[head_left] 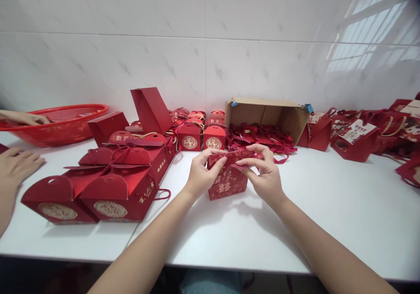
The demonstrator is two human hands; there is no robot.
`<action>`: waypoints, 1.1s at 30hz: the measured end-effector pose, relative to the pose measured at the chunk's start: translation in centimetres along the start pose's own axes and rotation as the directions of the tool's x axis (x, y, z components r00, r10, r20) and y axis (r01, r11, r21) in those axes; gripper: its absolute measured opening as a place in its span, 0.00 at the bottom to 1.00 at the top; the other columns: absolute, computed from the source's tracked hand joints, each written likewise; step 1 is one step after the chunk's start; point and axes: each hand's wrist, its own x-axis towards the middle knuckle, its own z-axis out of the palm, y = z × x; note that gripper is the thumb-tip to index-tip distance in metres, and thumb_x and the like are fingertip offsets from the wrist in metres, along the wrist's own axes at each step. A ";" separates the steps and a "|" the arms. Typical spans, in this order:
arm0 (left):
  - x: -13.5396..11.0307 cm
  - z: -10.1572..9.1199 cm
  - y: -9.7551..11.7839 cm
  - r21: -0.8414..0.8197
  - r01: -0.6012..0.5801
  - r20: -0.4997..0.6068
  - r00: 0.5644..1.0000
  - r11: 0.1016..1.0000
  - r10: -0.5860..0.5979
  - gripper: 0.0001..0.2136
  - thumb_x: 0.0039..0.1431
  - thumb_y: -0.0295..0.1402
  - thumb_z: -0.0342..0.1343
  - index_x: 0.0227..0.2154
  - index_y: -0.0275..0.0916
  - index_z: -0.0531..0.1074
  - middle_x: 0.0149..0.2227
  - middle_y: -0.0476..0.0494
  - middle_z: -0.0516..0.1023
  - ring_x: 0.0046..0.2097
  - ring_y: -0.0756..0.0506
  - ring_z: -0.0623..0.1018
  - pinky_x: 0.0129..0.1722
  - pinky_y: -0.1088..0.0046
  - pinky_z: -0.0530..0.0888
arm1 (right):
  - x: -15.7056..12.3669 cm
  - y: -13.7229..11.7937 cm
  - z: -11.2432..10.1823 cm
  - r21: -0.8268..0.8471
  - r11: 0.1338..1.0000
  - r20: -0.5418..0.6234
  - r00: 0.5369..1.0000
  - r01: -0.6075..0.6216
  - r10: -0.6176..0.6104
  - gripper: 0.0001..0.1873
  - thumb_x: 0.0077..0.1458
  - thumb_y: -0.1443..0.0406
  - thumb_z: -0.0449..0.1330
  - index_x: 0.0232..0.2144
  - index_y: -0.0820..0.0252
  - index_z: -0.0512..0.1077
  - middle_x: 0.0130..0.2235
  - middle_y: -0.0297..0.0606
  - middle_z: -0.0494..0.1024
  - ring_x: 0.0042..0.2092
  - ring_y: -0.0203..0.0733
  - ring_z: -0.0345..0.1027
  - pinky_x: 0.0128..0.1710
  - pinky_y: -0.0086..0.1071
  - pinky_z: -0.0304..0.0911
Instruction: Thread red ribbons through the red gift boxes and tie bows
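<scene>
A small red gift box (228, 182) with gold characters stands on the white table (295, 224) in front of me. My left hand (201, 173) pinches its top flap on the left side. My right hand (265, 171) grips the top edge on the right, fingers curled over the flap. Both hands are closed on the same box. Just behind it lies a heap of red ribbon handles (259, 136) spilling from an open cardboard carton (269, 114).
Larger red boxes (108, 184) with arched lids sit at left, smaller ones (200, 132) behind. A red plastic basket (59, 123) is at far left, where another person's hands (16, 165) rest. Red gift bags (357, 136) line the right. A tiled wall stands behind.
</scene>
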 end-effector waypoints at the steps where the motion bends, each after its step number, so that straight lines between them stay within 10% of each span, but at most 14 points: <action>1: 0.0 0.0 0.1 -0.036 0.027 0.005 1.000 0.999 -0.027 0.06 0.54 0.33 0.55 0.33 0.37 0.73 0.34 0.44 0.78 0.36 0.47 0.77 0.38 0.73 0.73 | 0.0 0.0 0.0 -0.036 0.999 -0.015 1.000 0.010 -0.010 0.05 0.47 0.66 0.64 0.28 0.48 0.78 0.49 0.37 0.65 0.54 0.48 0.56 0.55 0.49 0.52; 33: -0.2 0.1 0.1 -0.172 0.019 0.126 0.992 0.985 0.003 0.07 0.54 0.30 0.57 0.35 0.39 0.77 0.36 0.43 0.80 0.39 0.46 0.78 0.40 0.72 0.75 | 0.1 -0.5 -0.4 -0.061 0.985 0.054 0.986 0.161 -0.158 0.09 0.52 0.68 0.59 0.31 0.46 0.78 0.49 0.37 0.69 0.52 0.47 0.59 0.52 0.49 0.56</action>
